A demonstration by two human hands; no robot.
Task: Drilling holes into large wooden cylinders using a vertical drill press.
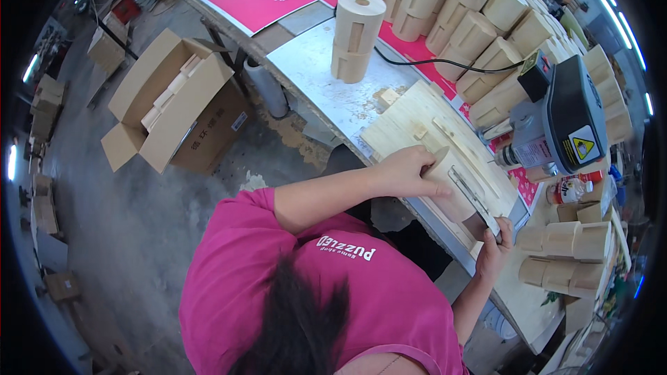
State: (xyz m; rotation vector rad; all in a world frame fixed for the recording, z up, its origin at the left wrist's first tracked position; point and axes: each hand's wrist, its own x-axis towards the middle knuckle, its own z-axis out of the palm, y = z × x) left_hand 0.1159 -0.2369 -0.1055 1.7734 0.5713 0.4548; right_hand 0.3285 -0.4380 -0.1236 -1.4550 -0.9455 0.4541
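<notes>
A pale wooden cylinder (445,191) lies on its side on a wooden board (389,125) at the table's front edge. My left hand (410,172) is closed round its far left end, the thumb on top. Along the cylinder's upper side runs a narrow slot with a thin strip (470,191) in it. At the near right end, my right hand (495,242) pinches the end of a thin, light flat piece (492,225). Whether this piece and the strip are one cannot be told. A straight wooden rail (465,146) lies on the board just beyond the cylinder.
Beyond the board stands a dark grey machine (577,114) with a black cable. Many wooden cylinders (476,31) are stacked at the back. Two stacked cylinders (358,35) stand on the table's left part. An open cardboard box (208,121) with wooden pieces sits on the floor at left.
</notes>
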